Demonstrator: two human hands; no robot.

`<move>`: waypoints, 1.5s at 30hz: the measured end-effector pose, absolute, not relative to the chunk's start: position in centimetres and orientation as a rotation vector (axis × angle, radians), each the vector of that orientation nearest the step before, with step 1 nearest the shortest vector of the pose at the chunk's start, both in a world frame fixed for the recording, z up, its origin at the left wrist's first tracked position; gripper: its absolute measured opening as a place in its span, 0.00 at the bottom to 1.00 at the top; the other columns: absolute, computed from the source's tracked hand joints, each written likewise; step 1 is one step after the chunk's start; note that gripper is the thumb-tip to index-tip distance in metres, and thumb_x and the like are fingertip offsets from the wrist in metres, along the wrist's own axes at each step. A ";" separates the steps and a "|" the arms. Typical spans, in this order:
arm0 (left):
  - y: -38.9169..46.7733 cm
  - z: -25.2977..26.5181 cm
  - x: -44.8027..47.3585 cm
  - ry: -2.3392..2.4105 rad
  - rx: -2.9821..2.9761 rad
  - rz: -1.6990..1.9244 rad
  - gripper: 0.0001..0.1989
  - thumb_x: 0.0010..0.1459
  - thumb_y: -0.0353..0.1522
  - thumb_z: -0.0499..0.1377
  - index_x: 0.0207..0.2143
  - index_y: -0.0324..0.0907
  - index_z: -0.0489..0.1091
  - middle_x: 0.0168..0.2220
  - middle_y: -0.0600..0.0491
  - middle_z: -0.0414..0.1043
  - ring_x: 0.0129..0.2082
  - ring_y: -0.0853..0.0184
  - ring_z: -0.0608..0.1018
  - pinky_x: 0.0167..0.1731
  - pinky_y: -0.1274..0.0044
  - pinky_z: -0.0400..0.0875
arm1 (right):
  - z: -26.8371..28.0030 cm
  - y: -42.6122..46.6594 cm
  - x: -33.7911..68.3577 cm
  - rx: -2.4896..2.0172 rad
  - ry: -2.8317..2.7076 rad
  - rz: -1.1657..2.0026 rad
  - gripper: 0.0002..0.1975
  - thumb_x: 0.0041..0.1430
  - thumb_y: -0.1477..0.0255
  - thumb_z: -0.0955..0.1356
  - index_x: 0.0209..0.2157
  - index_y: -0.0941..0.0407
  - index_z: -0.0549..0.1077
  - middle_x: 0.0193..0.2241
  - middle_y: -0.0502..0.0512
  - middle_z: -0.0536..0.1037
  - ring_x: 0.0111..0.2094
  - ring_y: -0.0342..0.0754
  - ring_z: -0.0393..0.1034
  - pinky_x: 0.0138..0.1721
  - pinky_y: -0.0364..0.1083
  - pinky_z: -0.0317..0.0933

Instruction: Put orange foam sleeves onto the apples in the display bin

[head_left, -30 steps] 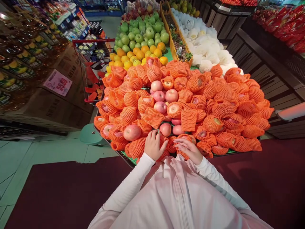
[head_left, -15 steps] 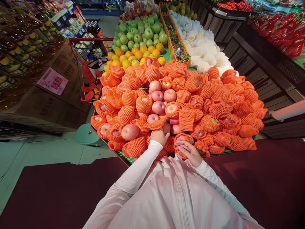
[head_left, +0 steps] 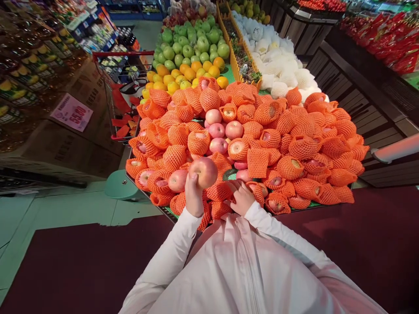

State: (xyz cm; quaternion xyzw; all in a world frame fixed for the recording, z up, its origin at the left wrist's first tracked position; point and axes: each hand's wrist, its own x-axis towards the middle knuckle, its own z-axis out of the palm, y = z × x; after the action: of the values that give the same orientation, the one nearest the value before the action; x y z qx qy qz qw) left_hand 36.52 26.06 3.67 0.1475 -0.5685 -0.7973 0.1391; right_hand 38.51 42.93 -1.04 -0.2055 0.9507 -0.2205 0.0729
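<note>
A bare reddish apple (head_left: 207, 172) is held up above the near edge of the fruit pile, with my left hand (head_left: 194, 196) closed around its lower left side. To the right, my right hand (head_left: 242, 198) lies low over the pile, fingers apart and reaching onto the orange foam nets (head_left: 220, 191); it grips nothing that I can see. Just beyond its fingertips a patch of green mat (head_left: 231, 175) shows between the fruit. Several bare pink apples (head_left: 218, 145) form a strip up the middle, among many apples sleeved in orange foam nets.
Behind the apples lie oranges (head_left: 186, 72) and green apples (head_left: 188, 50); white-netted fruit (head_left: 281, 72) sits beyond a small yellow fence (head_left: 244, 72). A shopping cart (head_left: 122, 53) and a teal stool (head_left: 120, 185) stand left. A pale rail (head_left: 396, 150) juts in at right.
My left hand has lifted an apple out of the pile and moved left with it. My right hand has shifted left and forward. Green mat now shows where fruit lay.
</note>
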 end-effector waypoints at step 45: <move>28.1 -2.6 37.2 -2.798 -0.516 -1.436 0.35 0.58 0.48 0.58 0.62 0.38 0.60 0.60 0.40 0.65 0.61 0.52 0.63 0.61 0.59 0.56 | 3.9 51.7 34.5 0.159 2.938 -1.999 0.14 0.60 0.57 0.65 0.38 0.53 0.66 0.33 0.53 0.72 0.36 0.49 0.69 0.40 0.48 0.64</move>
State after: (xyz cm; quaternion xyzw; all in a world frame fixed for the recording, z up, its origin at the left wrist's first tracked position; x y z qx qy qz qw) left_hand 37.21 28.07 -2.61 -0.1620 -0.8777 -0.4504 -0.0225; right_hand 34.54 51.74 3.94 0.0436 0.8083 -0.5498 -0.2061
